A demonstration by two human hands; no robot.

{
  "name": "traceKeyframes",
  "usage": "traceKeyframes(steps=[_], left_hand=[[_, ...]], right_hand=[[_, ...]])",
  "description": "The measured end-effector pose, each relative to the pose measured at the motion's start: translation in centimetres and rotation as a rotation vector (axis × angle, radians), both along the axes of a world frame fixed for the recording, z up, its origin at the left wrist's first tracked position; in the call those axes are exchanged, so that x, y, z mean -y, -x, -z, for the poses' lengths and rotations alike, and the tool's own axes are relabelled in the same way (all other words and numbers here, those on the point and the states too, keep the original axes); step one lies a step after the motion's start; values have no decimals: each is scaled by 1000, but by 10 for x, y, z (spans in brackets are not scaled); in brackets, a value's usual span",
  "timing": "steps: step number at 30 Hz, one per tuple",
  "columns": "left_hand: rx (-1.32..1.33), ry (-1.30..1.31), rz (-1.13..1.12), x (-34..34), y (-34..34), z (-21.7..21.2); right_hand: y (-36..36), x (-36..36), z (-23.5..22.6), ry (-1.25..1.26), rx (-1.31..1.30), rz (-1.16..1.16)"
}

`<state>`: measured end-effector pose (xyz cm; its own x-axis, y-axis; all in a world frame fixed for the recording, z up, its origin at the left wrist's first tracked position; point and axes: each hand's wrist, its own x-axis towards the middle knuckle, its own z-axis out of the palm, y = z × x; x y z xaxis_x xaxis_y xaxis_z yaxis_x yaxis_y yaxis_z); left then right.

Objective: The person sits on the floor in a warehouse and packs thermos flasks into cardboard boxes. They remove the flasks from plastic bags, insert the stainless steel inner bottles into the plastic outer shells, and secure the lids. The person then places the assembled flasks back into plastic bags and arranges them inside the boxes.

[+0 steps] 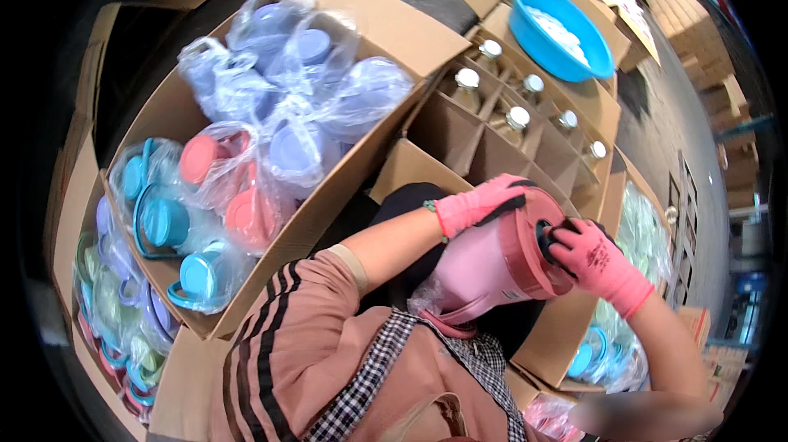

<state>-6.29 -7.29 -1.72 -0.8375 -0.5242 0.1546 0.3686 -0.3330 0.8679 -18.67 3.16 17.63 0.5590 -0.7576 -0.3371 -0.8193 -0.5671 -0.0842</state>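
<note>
A large pink jug (476, 265) with a darker pink lid (538, 257) lies tilted across my lap, its lid end up and to the right. Clear plastic film (425, 298) clings near its base, beside a pink handle (451, 327). My left hand (488, 202), in a pink glove with dark fingers and palm, is wrapped over the lid's far edge and holds the jug steady. At the middle of the lid, the curled fingers of my gloved right hand (595, 260) close on a dark round spot; what they pinch is hidden.
A carton (328, 220) at left holds bagged lilac, coral and turquoise jugs. Ahead stands a divided carton (443, 134) with several white-capped glass bottles (517, 118). Beyond it is a blue basin (562, 73) with white items. More bagged jugs (644, 233) fill a carton at right.
</note>
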Motion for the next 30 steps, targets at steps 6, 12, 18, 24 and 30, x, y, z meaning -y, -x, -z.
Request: traceKeyframes(steps=[6,12,18,24,30], left_hand=[[-1,24,91,-5,0,-20],[-27,-169,131,1,3,-11],[12,-220,121,-3,-4,-32],[-1,-115,57,-4,-7,-31],[-37,-607,158,-7,8,-13]], right_hand=[[34,3,27,-56,235,-141],[-6,8,50,-137,60,775],[-15,2,35,27,133,773],[-36,-133,48,222,848,1116],[-73,-137,140,-562,1404,1400]])
